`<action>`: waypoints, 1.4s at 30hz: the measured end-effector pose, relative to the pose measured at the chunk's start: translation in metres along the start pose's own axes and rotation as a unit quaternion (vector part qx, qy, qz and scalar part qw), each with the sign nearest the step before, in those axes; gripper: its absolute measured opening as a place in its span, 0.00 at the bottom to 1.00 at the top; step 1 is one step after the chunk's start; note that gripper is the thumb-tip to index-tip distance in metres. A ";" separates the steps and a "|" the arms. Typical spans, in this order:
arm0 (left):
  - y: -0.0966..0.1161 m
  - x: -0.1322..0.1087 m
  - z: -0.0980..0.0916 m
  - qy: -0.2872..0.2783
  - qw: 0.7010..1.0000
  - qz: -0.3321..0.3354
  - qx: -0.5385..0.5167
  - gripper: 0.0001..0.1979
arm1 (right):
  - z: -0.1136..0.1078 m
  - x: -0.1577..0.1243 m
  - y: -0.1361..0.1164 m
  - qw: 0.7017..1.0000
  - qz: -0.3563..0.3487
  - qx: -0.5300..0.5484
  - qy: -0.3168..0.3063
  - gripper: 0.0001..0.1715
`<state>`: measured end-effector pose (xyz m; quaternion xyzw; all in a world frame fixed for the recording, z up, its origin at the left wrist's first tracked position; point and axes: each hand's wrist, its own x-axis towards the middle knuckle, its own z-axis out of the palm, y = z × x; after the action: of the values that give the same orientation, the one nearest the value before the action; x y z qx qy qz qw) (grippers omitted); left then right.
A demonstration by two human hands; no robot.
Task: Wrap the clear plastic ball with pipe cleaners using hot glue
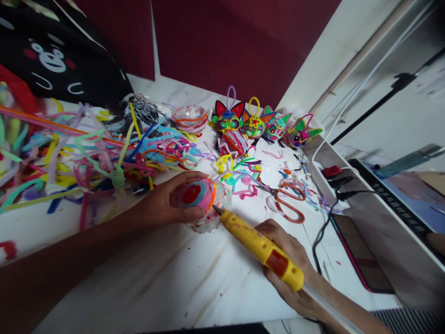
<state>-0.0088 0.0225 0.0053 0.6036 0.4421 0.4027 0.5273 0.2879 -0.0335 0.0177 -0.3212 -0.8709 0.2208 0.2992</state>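
Gripping ball (200,197) in left hand (167,204), mid-tabletop (156,283). Clasping glue gun (259,245) in right hand (290,273), with nozzle against ball's right side. Hemmed by pipe cleaners (86,153) left and behind, scissors (289,204) near right. Bare room toward near edge; phone (361,255) by right edge.

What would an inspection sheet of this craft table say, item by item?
Surface: white table, streaked and smudged.
Job's things: colourful ball; yellow glue gun, nozzle at the ball's edge.
Clutter: pipe cleaner heap at left, orange scissors, cat-like figures at the back.
Hands: left hand grips the ball; right hand grips the glue gun.
Cables: black cable runs beside a phone.
Surroundings: dark red wall, black bag with a bear face, keyboard at right.
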 end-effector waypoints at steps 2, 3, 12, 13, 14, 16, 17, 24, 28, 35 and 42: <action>0.004 -0.001 0.000 0.001 1.000 -0.007 0.003 0.34 | 0.000 0.004 -0.004 1.000 -0.008 -0.002 0.005 0.10; 0.005 -0.002 0.001 0.003 1.000 -0.010 0.004 0.34 | 0.000 0.005 -0.005 1.000 -0.009 -0.004 0.009 0.09; 0.001 -0.001 0.000 0.007 1.000 -0.011 -0.008 0.36 | -0.001 -0.002 0.000 1.000 0.014 -0.006 0.007 0.07; 0.001 -0.001 0.000 0.006 1.000 -0.011 -0.009 0.36 | -0.002 -0.002 0.001 1.000 0.017 -0.002 0.005 0.07; 0.002 -0.002 0.000 0.006 1.000 -0.012 -0.009 0.35 | -0.002 -0.002 0.001 1.000 0.019 0.001 0.003 0.06; 0.003 -0.002 0.000 0.005 1.000 -0.018 -0.004 0.34 | -0.003 -0.001 0.001 1.000 0.019 0.003 0.010 0.05; 0.004 -0.002 0.000 0.005 1.000 -0.019 -0.001 0.34 | -0.003 0.000 0.001 1.000 0.018 0.002 0.016 0.05; 0.006 -0.004 0.000 0.000 1.000 -0.027 0.006 0.35 | 0.001 0.004 0.002 0.998 0.001 0.009 0.064 0.06; 0.008 -0.005 0.001 0.000 0.999 -0.028 0.016 0.35 | -0.001 0.003 0.001 0.998 0.020 -0.014 0.058 0.06; -0.002 -0.001 -0.002 -0.007 1.000 -0.002 0.017 0.36 | 0.006 0.001 0.003 0.998 -0.005 0.019 0.066 0.10; -0.006 0.000 -0.004 -0.002 1.000 0.013 0.002 0.34 | 0.011 -0.003 0.006 0.998 -0.016 0.011 0.068 0.12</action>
<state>-0.0136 0.0237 0.0002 0.6110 0.4337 0.4079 0.5216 0.2852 -0.0335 0.0055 -0.3181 -0.8512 0.2035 0.3646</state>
